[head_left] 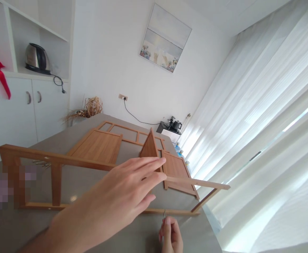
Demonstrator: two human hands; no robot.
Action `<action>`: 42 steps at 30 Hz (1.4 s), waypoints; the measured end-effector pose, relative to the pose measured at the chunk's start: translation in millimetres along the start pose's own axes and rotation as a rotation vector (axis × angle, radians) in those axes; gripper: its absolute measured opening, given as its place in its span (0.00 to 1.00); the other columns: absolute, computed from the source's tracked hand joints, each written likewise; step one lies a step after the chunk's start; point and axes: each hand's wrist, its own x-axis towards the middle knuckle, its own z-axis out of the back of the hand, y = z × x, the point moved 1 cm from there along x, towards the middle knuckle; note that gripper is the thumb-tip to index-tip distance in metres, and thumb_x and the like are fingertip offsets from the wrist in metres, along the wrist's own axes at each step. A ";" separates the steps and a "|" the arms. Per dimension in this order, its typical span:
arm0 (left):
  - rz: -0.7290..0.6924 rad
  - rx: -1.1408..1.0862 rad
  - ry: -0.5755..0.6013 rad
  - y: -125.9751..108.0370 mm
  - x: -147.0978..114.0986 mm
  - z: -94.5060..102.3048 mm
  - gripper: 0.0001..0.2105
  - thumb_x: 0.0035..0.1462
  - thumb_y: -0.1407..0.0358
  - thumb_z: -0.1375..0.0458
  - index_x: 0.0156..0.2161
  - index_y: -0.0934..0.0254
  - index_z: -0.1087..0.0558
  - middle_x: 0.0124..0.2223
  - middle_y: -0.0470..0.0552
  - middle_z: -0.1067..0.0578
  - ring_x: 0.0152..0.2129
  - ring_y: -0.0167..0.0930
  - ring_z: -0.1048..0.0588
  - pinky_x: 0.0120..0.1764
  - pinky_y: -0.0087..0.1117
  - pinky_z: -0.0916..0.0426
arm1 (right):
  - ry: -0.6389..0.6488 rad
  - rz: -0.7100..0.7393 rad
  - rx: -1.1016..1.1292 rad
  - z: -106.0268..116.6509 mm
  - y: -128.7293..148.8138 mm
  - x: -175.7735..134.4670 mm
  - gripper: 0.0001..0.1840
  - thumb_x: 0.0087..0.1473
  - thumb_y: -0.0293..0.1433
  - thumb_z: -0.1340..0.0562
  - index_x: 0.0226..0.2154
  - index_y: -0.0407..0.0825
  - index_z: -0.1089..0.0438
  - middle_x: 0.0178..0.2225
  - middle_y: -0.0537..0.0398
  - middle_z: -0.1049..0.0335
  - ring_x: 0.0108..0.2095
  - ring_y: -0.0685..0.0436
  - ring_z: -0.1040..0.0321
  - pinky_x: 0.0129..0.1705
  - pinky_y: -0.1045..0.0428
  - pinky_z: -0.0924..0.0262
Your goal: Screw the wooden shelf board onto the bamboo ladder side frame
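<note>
Head view: I am seeing a wooden frame (85, 162) standing on the grey table (196, 232), spanning from 8 to 4 o'clock. The left hand (129, 189), at 7 o'clock, is lying open against its upper rail, fingers nearly straight. The right hand (171, 234), toward 6 o'clock, is curling closed, pinching a small metal piece (164, 213) at the lower rail; I am not making out its full shape. A flat wooden panel (97, 144) is lying toward 8 o'clock.
</note>
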 end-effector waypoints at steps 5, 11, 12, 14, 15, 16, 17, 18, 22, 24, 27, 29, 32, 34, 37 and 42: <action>0.108 -0.274 0.089 -6.5 -23.7 -6.2 0.09 0.69 0.65 0.49 0.41 0.58 0.25 0.40 0.46 0.20 0.38 0.27 0.23 0.43 0.27 0.30 | 0.121 0.022 0.140 -19.8 18.7 10.4 0.18 0.62 0.49 0.40 0.37 0.52 0.33 0.23 0.63 0.38 0.24 0.49 0.38 0.28 0.55 0.39; 0.359 -0.278 0.115 5.1 -59.3 -78.2 0.08 0.67 0.64 0.48 0.41 0.61 0.27 0.39 0.48 0.21 0.36 0.30 0.22 0.42 0.31 0.29 | 0.139 0.047 0.136 -30.7 2.9 1.2 0.18 0.65 0.49 0.44 0.43 0.52 0.34 0.28 0.58 0.27 0.27 0.46 0.31 0.30 0.53 0.34; 0.403 -0.258 0.086 10.4 -65.5 -91.1 0.07 0.67 0.64 0.47 0.45 0.61 0.29 0.43 0.50 0.22 0.40 0.32 0.22 0.44 0.33 0.29 | 0.144 0.038 0.114 -30.4 -0.1 0.5 0.19 0.65 0.48 0.44 0.44 0.51 0.34 0.31 0.55 0.25 0.29 0.45 0.29 0.30 0.52 0.33; 0.451 -0.246 0.089 22.0 -76.3 -116.9 0.10 0.64 0.65 0.44 0.50 0.61 0.31 0.49 0.52 0.24 0.46 0.34 0.24 0.48 0.35 0.29 | 0.150 0.046 0.049 -29.5 -2.7 1.2 0.20 0.66 0.48 0.46 0.43 0.50 0.32 0.34 0.52 0.22 0.33 0.44 0.26 0.33 0.52 0.33; 0.457 -0.242 0.122 27.9 -80.8 -129.7 0.12 0.63 0.65 0.43 0.52 0.60 0.32 0.51 0.52 0.25 0.47 0.34 0.25 0.49 0.36 0.30 | 0.148 0.067 0.015 -29.5 -2.4 2.4 0.20 0.66 0.49 0.47 0.40 0.50 0.32 0.33 0.51 0.22 0.33 0.44 0.26 0.33 0.52 0.33; 0.468 -0.229 0.161 33.5 -84.8 -142.0 0.13 0.62 0.66 0.42 0.51 0.60 0.31 0.51 0.51 0.25 0.48 0.35 0.25 0.51 0.37 0.31 | 0.139 0.096 -0.020 -29.9 -1.3 4.1 0.21 0.67 0.50 0.48 0.38 0.50 0.33 0.33 0.52 0.22 0.33 0.44 0.25 0.35 0.52 0.33; 0.485 -0.208 0.194 38.6 -88.2 -153.5 0.12 0.58 0.66 0.38 0.47 0.60 0.28 0.47 0.50 0.24 0.45 0.36 0.25 0.48 0.37 0.31 | 0.122 0.124 -0.056 -30.9 0.2 6.1 0.21 0.67 0.50 0.48 0.37 0.51 0.34 0.33 0.52 0.22 0.34 0.45 0.25 0.37 0.52 0.33; 0.486 -0.181 0.219 42.7 -91.0 -163.9 0.11 0.57 0.66 0.36 0.45 0.60 0.27 0.46 0.50 0.24 0.45 0.36 0.25 0.48 0.38 0.31 | 0.106 0.146 -0.096 -32.4 1.5 8.1 0.21 0.67 0.50 0.49 0.38 0.51 0.35 0.34 0.52 0.22 0.34 0.45 0.25 0.39 0.52 0.33; 0.454 -0.117 0.255 48.9 -98.7 -188.9 0.05 0.58 0.65 0.37 0.40 0.60 0.24 0.44 0.49 0.23 0.45 0.38 0.28 0.50 0.41 0.34 | 0.160 0.151 -0.245 -40.8 1.3 13.3 0.20 0.68 0.50 0.50 0.40 0.52 0.36 0.39 0.49 0.21 0.37 0.43 0.24 0.41 0.51 0.34; 0.436 -0.114 0.239 47.7 -101.2 -192.1 0.03 0.59 0.65 0.38 0.39 0.59 0.24 0.45 0.48 0.24 0.46 0.37 0.29 0.50 0.41 0.35 | 0.224 0.154 -0.282 -44.0 -3.0 13.3 0.20 0.68 0.49 0.51 0.39 0.53 0.36 0.38 0.49 0.22 0.36 0.43 0.24 0.38 0.51 0.33; 0.426 -0.139 0.220 45.8 -104.1 -192.8 0.01 0.61 0.66 0.39 0.38 0.58 0.24 0.44 0.46 0.24 0.46 0.36 0.29 0.50 0.40 0.36 | 0.269 0.177 -0.348 -46.4 -11.6 12.0 0.21 0.69 0.49 0.52 0.38 0.53 0.34 0.36 0.50 0.23 0.36 0.42 0.24 0.38 0.50 0.33; 0.426 -0.162 0.208 45.7 -105.3 -193.4 0.01 0.61 0.65 0.38 0.37 0.58 0.24 0.44 0.45 0.23 0.45 0.35 0.29 0.49 0.39 0.36 | 0.266 0.186 -0.408 -47.2 -16.6 11.6 0.21 0.69 0.49 0.53 0.38 0.53 0.34 0.34 0.51 0.24 0.35 0.41 0.26 0.37 0.50 0.33; 0.432 -0.166 0.184 46.7 -105.7 -195.3 0.01 0.59 0.65 0.37 0.37 0.58 0.24 0.43 0.46 0.23 0.44 0.35 0.28 0.49 0.40 0.37 | 0.246 0.216 -0.485 -48.6 -20.0 12.1 0.22 0.69 0.49 0.54 0.36 0.53 0.34 0.32 0.52 0.26 0.35 0.41 0.28 0.38 0.49 0.35; 0.438 -0.155 0.170 47.7 -105.2 -196.6 0.03 0.58 0.64 0.35 0.37 0.58 0.24 0.41 0.47 0.23 0.43 0.35 0.28 0.48 0.40 0.37 | 0.252 0.244 -0.509 -49.2 -19.9 12.6 0.23 0.69 0.48 0.54 0.36 0.53 0.33 0.33 0.52 0.27 0.36 0.41 0.29 0.39 0.49 0.35; 0.438 -0.137 0.154 49.9 -104.8 -198.7 0.05 0.56 0.61 0.33 0.36 0.58 0.24 0.40 0.47 0.22 0.41 0.35 0.28 0.47 0.40 0.37 | 0.279 0.272 -0.526 -49.0 -19.0 12.9 0.23 0.70 0.48 0.55 0.37 0.54 0.33 0.32 0.52 0.27 0.35 0.41 0.30 0.39 0.49 0.35; 0.409 -0.111 0.142 51.5 -103.8 -204.5 0.06 0.57 0.60 0.34 0.33 0.59 0.25 0.38 0.45 0.22 0.41 0.34 0.27 0.49 0.41 0.37 | 0.279 0.330 -0.553 -49.8 -22.5 11.7 0.23 0.70 0.48 0.55 0.38 0.53 0.32 0.34 0.52 0.26 0.36 0.41 0.29 0.39 0.48 0.34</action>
